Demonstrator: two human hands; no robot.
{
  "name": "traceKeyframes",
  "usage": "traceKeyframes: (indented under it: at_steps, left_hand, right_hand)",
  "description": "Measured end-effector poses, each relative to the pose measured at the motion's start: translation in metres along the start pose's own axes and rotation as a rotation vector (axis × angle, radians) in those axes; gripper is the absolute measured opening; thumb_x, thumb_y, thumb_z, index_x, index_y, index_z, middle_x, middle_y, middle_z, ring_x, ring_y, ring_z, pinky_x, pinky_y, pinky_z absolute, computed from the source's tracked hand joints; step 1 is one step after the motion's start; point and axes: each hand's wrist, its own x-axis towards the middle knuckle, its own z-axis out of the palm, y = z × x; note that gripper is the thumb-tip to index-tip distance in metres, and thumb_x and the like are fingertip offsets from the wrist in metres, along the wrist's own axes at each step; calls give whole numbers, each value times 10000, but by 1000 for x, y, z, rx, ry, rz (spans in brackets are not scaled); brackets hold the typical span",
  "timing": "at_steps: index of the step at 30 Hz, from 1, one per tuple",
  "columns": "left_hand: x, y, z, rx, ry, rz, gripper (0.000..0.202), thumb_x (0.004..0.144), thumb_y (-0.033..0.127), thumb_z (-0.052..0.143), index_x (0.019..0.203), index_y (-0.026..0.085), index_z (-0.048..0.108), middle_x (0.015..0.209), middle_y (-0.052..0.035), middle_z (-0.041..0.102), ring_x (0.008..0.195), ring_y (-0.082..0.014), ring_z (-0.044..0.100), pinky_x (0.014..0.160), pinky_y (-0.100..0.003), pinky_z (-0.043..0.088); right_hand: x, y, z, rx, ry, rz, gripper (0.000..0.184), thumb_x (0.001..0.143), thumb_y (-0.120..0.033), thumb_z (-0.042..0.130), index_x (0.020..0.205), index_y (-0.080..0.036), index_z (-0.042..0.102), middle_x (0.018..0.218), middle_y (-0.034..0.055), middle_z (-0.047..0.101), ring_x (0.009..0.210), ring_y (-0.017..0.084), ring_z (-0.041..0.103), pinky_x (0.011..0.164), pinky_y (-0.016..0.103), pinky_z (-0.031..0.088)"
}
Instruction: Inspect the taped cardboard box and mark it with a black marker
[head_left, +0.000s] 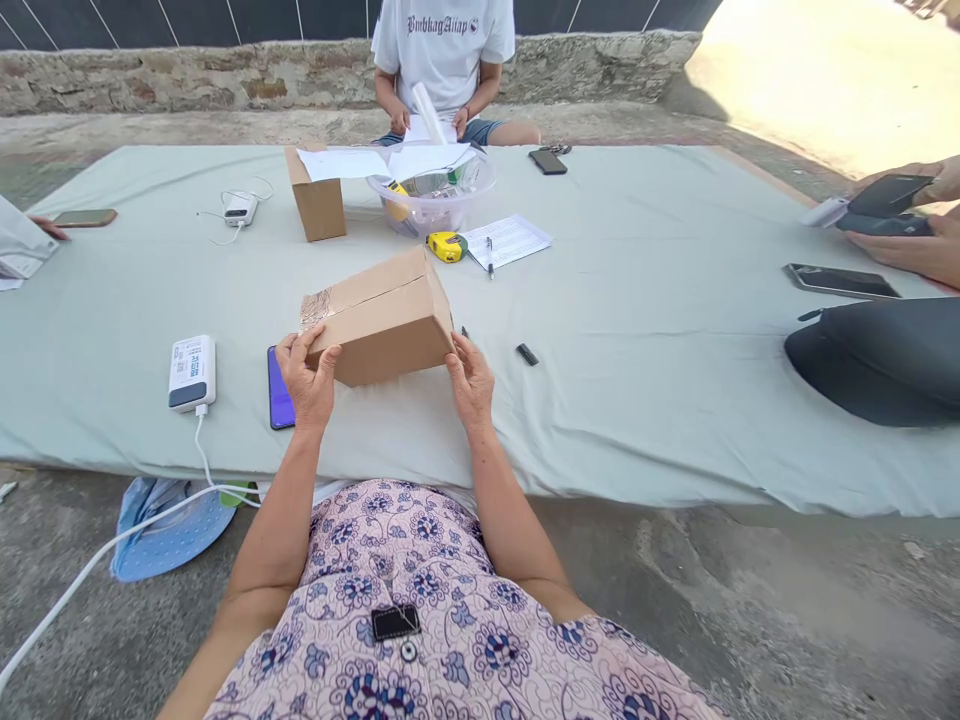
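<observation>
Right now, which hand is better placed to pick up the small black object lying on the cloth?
The right hand. It holds the right end of the brown cardboard box, and the small black object lies just to its right on the pale green cloth. The left hand grips the far end.

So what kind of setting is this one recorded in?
Probably an outdoor yard or terrace used as a makeshift packing spot. People sit on bare concrete ground around a pale sheet, a rough stone wall runs behind, and both hands hold a cardboard box.
</observation>
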Motion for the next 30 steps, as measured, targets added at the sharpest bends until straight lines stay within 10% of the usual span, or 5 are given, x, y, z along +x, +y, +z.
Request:
traceKeyframes:
  at_steps: [12, 21, 30]
  left_hand:
    - [-25, 4, 31, -568, -389, -451, 633, 825, 722, 602, 1252, 254, 602, 1335, -108, 615, 1206, -252, 592, 826, -326, 580]
    - [-19, -2, 22, -361, -361, -269, 392, 939, 494, 556, 1179, 220, 701, 1299, -105, 680, 1310, -271, 564, 1148, -442, 428]
    - [-1, 42, 3, -591, -246, -32, 665, 907, 709, 502, 1430, 299, 527, 1559, -62, 494, 1473, -258, 429, 1210, -385, 383]
  right_hand:
    - [3, -55, -20, -121, 215, -267, 479, 971, -582, 454, 1303, -288, 634, 1249, 76, 628, 1102, 182, 609, 784, 295, 576]
    - [4, -69, -9, -255, 154, -414, 416, 991, -524, 483, 1248, -249, 660, 1141, 78, 652, 847, 122, 605, 726, 263, 567]
    - [-2, -79, -3, -321, 22, -526, 342, 1008, -459, 479, 1248, -283, 648, 1106, 70, 625, 981, 155, 616, 793, 292, 609]
